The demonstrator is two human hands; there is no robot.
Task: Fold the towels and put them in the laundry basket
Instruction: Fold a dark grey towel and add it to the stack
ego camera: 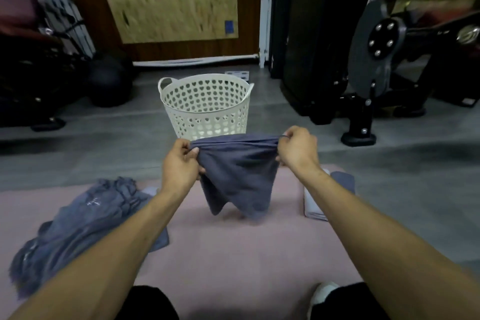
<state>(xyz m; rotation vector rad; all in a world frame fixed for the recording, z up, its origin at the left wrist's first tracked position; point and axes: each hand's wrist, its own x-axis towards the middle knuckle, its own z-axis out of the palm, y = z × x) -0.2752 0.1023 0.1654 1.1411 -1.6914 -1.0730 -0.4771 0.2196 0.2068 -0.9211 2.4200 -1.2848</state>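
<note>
Between the two hands a grey-blue towel [237, 171] hangs by its top edge, bunched and pulled taut: the left hand [181, 163] pinches one end with fingers and thumb curled round the cloth, the right hand [297, 149] pinches the other the same way. Holding it up like this seems meant to let the cloth drop and find its corners before a fold; below the grip the lower corners dangle free, just above the pink mat [233, 254], so there is open room under and toward the person to lay it flat. Straight beyond the grip, well within reach by the look of it, stands the white laundry basket [205, 104], upright, with no towel visible through its holes. Left of the grip and nearer the person lies a heap of unfolded towels [85, 226] on the mat; right of the grip, partly behind the forearm, sits a small folded stack [342, 182] at the mat's edge.
</note>
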